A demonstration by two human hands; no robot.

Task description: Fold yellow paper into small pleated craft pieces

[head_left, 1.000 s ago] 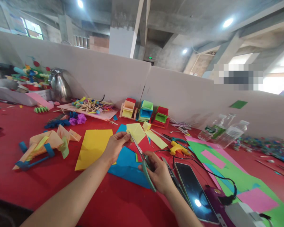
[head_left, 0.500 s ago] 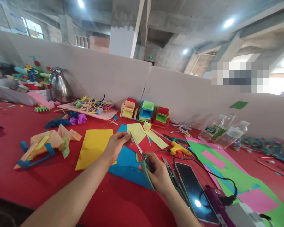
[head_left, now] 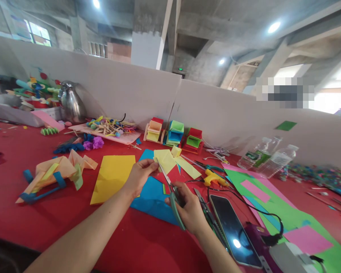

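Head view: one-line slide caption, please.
Left hand holds pale yellow paper while the right hand works green-handled scissors at its edge, over a red tabletop.

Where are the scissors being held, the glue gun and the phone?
Scissors (head_left: 168, 180): head view, on the metal near the pivot.
Glue gun (head_left: 215, 179): head view, on its yellow body.
Phone (head_left: 233, 227): head view, on its dark screen.

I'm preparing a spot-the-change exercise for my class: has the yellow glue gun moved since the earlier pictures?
No. Judged against the phone, the yellow glue gun lies in the same place, just beyond the phone's far end.
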